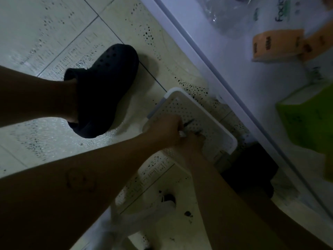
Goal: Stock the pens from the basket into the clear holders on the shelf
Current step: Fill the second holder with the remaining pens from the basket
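**Both hands in the basket at floor level; left hand closed on pens**

1. Pens (188, 122): dark, slim shafts show inside the basket, projecting from the finger end of the left hand. A second dark shaft lies just beyond, near the right hand. The view is dim and blurred, so no count is possible.
2. Left hand (164, 129): reaches in over the basket's near rim, fingers curled into a tight fist round the pens, with a small white tip showing at its lower edge.
3. Right hand (193, 144): enters from the lower right and sits just beside the left hand, over the basket's floor. Whether it holds anything, or how far its fingers are parted, cannot be told.
4. Basket (180, 107): white, perforated, with rounded corners. It stands on the tiled floor (54, 33) close against the shelf edge (191, 51).
5. Surroundings: a dark clog (108, 83) is planted on the tiles left of the basket. On the shelf lie orange boxes (277, 45), a green box (304, 123) and clear plastic packaging (221, 13).
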Action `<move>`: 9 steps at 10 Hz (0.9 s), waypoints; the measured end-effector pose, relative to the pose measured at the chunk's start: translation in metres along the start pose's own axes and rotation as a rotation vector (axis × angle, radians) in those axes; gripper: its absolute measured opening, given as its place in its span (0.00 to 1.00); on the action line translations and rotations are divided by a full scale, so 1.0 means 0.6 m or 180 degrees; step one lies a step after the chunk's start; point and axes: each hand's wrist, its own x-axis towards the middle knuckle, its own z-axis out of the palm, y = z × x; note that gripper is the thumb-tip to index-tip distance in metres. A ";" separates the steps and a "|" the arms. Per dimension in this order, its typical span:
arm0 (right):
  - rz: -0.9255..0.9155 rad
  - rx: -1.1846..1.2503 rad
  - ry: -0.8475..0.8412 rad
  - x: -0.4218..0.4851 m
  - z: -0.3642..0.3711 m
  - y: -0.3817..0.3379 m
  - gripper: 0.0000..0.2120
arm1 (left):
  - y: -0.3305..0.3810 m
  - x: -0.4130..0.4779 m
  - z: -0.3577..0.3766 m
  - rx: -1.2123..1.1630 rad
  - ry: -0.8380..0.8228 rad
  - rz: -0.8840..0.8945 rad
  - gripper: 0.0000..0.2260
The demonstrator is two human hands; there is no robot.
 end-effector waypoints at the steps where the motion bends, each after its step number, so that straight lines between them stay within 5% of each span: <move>1: -0.0060 0.0283 -0.0076 -0.008 -0.013 -0.005 0.16 | 0.007 -0.010 -0.009 -0.0348 -0.0052 -0.0004 0.18; 2: -0.0330 0.0261 -0.0419 -0.026 -0.026 -0.018 0.13 | 0.006 -0.016 -0.015 -0.0479 -0.0147 0.0140 0.19; 4: -0.0949 -0.0520 -0.0180 -0.084 -0.057 -0.021 0.07 | 0.021 -0.060 -0.039 -0.0749 -0.0006 -0.0021 0.15; 7: -0.1389 -0.0023 -0.0803 -0.226 -0.119 -0.062 0.08 | 0.044 -0.164 -0.097 -0.0780 0.0391 0.0339 0.12; 9: -0.2107 0.0229 -0.0511 -0.337 -0.188 -0.109 0.01 | 0.115 -0.268 -0.142 -0.0588 0.0768 0.0990 0.09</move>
